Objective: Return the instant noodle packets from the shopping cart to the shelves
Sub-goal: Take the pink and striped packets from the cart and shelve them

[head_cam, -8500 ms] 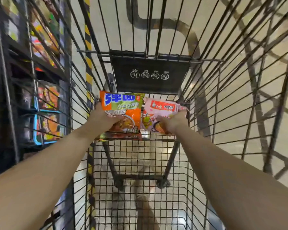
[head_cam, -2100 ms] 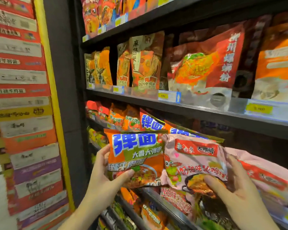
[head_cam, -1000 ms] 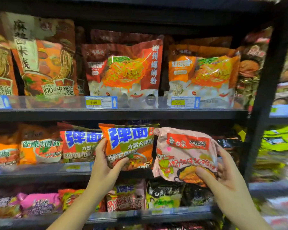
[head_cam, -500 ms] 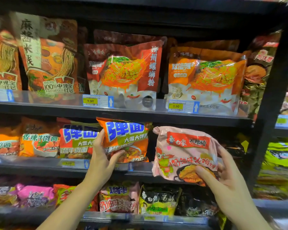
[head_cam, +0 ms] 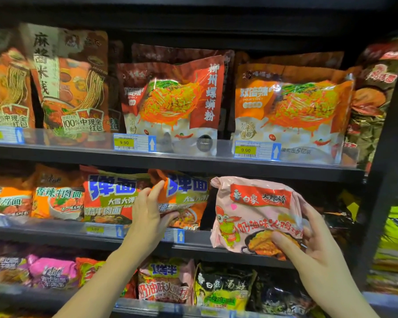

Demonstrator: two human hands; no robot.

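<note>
1. My left hand (head_cam: 147, 214) is gripping the orange packet (head_cam: 184, 200) by its left edge, thumb curled under its lower front and fingers (head_cam: 157, 187) going over its top corner.
2. The orange packet is sitting on the middle shelf (head_cam: 55, 230), under the upper shelf board, just right of a matching packet (head_cam: 110, 196) with the same blue lettering; the two are touching or overlapping where my fingers are.
3. My right hand (head_cam: 313, 246) is holding the pink packet (head_cam: 255, 214) out in front of the middle shelf, thumb pressing on the lower front and fingers wrapping behind its right edge.
4. The pink packet is tilting slightly and hanging just right of the orange one, with a dark gap between them.
5. Large red and orange noodle bags (head_cam: 170, 104) are standing on the top shelf behind price tags (head_cam: 133, 143).
6. More packets, one of them pink (head_cam: 166, 281), are lying on the bottom shelf.
</note>
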